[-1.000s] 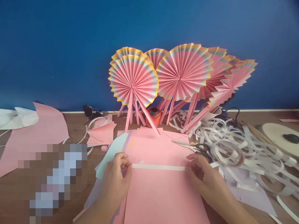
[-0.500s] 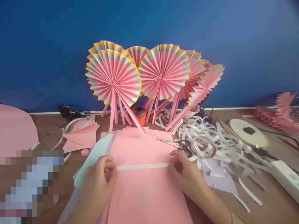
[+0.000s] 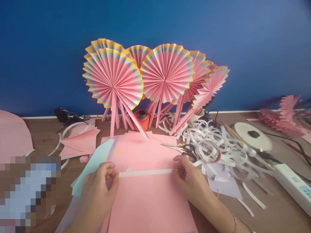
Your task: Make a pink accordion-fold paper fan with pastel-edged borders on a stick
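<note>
A sheet of pink paper (image 3: 150, 202) lies before me, with a white strip of tape (image 3: 148, 173) running along its upper edge. My left hand (image 3: 103, 184) is at the strip's left end, fingers curled and thumb tip against it. At the other end my right hand (image 3: 190, 178) is bent in the same way, its thumb and fingers hiding the strip's tip. Above the strip lie more pink sheets (image 3: 141, 152). Black-handled scissors (image 3: 186, 149) rest just beyond my right hand. A light blue sheet (image 3: 91, 168) pokes out beside my left hand.
Pleated pink paper fans (image 3: 165, 79) stand on paper legs at the back. White paper strips (image 3: 201, 136) and a tape roll (image 3: 209, 151) are heaped at right, near a power strip (image 3: 295, 184) and a round cream lid-like disc (image 3: 252, 137). An orange spool (image 3: 141, 121) stands behind.
The view has turned slightly right, so the surroundings sit a little further left. Both hands keep their places at the ends of the tape strip.
</note>
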A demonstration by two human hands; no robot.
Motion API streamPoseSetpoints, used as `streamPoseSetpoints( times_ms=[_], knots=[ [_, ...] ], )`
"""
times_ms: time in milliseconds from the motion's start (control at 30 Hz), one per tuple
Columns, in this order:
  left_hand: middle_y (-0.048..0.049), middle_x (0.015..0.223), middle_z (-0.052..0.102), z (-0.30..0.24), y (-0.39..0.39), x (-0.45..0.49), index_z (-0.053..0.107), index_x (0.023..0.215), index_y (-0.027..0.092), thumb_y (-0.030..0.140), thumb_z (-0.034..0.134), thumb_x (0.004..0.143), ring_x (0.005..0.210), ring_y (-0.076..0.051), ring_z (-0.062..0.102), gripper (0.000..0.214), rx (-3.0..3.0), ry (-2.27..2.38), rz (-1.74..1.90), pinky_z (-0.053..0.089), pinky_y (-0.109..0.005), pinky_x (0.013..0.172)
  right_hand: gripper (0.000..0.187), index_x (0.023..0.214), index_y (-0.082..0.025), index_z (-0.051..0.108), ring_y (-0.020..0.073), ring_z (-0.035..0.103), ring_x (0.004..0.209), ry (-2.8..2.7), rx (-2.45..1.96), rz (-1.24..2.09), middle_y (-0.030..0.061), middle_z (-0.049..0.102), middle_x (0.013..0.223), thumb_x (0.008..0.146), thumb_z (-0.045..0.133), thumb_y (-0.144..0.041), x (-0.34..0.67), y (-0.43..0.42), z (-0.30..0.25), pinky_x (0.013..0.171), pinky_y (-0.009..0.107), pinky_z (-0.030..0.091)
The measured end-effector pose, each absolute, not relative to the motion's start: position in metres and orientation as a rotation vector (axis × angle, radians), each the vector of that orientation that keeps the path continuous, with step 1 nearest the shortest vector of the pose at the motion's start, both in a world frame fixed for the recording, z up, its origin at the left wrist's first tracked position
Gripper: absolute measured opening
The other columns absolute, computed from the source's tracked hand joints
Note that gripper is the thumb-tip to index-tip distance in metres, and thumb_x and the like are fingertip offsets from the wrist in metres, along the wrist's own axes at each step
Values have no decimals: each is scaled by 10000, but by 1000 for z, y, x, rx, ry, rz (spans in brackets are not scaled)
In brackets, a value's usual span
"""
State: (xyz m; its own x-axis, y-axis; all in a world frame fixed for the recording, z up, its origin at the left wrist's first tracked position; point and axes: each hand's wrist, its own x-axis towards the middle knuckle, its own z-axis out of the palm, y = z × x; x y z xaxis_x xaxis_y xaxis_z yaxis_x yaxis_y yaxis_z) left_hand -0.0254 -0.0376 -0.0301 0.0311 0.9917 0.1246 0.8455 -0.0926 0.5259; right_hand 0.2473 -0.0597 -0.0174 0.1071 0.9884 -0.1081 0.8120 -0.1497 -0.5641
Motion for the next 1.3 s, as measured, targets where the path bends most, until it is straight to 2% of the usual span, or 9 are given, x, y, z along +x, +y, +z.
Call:
streamPoseSetpoints(
  times_ms=[467,633,767,900,1000,1100,1200,1300],
  knots=[
    [-6,774,666,-25,-37,-22,498,899,237,221,401,816,748,-232,621,128,2295,1826,498,349,-358,703,322,1030,-185,461,178,556,550,-1974,-2090,353,-8,561,634,718,394,-138,241,-60,-17,483,244,347],
    [-13,757,666,-25,-35,-23,527,852,232,217,416,793,756,-242,607,127,2317,1839,504,341,-353,687,308,1052,-182,428,177,551,528,-1893,-2234,498,-39,528,590,744,428,-174,246,-58,-13,502,238,346],
    [-17,849,679,-29,-35,-24,550,850,238,157,383,781,813,-234,592,198,2281,1797,533,344,-351,705,327,1040,-197,432,178,562,554,-1885,-2242,568,-42,536,596,724,415,-116,253,-55,-16,500,231,321],
    [-36,964,664,-26,-37,-27,575,924,238,169,346,833,928,-240,566,255,2244,1715,583,365,-365,764,243,985,-204,473,175,557,546,-1868,-2144,605,-39,545,591,762,408,-131,259,-57,-16,511,241,355],
    [-54,1011,653,-20,-37,-26,586,971,234,253,418,853,996,-260,546,205,2235,1631,532,378,-396,817,205,980,-191,523,188,580,614,-1905,-2015,459,15,598,702,816,402,-165,259,-60,-13,547,274,405],
    [-60,1006,654,-15,-36,-23,591,980,228,303,548,797,981,-281,553,202,2184,1628,454,393,-425,820,208,968,-188,573,216,596,777,-2046,-1765,335,75,636,875,834,420,-145,255,-61,-11,655,325,461],
    [-47,951,658,-13,-36,-21,585,1016,223,238,540,784,926,-265,572,237,2111,1642,470,410,-423,823,225,944,-182,609,239,582,854,-2187,-1543,306,93,657,932,816,446,-93,248,-59,-10,744,391,478],
    [-8,820,643,-10,-37,-20,598,1005,244,209,510,790,845,-237,580,235,2014,1604,515,431,-391,805,292,1035,-162,618,264,568,975,-2243,-1442,293,122,653,1041,809,458,-69,241,-59,-7,816,441,476]
  ],
)
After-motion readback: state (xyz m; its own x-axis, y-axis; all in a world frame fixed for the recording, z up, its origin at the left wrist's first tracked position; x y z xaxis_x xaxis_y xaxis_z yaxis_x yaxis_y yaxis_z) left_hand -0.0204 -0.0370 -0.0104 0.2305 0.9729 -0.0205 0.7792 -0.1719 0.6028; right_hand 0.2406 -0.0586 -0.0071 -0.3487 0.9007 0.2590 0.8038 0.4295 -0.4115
